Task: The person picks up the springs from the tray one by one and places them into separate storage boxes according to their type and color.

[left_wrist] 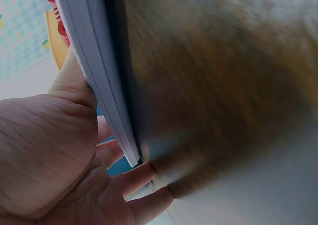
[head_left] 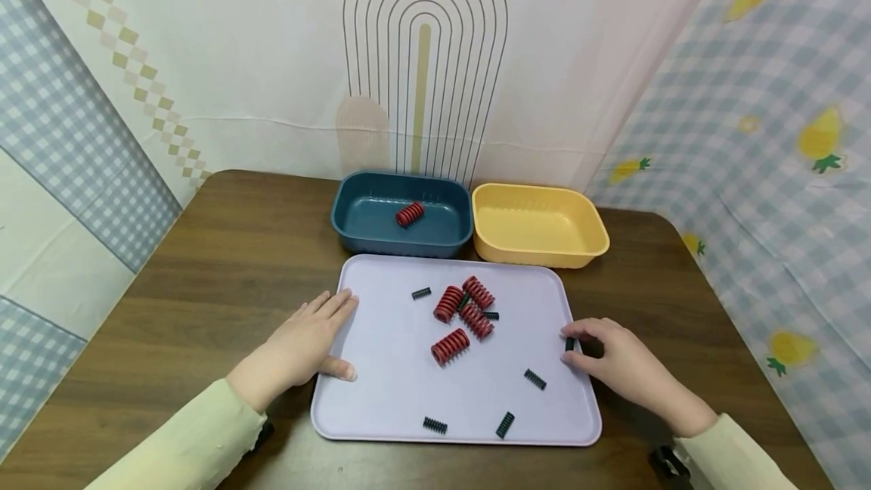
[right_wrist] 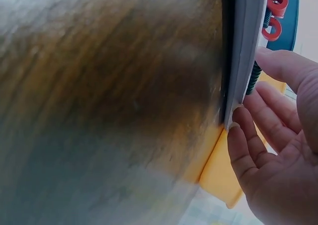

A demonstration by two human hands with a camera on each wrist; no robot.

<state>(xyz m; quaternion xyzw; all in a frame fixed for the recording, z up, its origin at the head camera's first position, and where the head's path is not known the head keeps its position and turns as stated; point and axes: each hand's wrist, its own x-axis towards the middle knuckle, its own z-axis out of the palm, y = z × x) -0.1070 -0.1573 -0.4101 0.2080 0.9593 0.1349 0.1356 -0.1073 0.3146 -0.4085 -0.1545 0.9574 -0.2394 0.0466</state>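
My left hand (head_left: 299, 342) rests at the left rim of the lilac tray (head_left: 388, 407), fingers extended and thumb lying over the rim. At the right rim my right hand (head_left: 622, 361) pinches a small dark green spring (head_left: 569, 343) between thumb and forefinger; in the right wrist view this spring (right_wrist: 254, 78) shows between those fingertips, close to the tray's surface. Large red springs (head_left: 450, 346) cluster around the tray's middle. Other small dark green springs, such as one near the right hand (head_left: 534, 379) and one at the front (head_left: 435, 426), lie scattered there.
Behind the tray stands a blue bin (head_left: 361, 237) with one red spring (head_left: 410, 214) in it. To its right is a yellow bin (head_left: 544, 255). All of these sit on a brown wooden table (head_left: 224, 263), with a patterned cloth behind.
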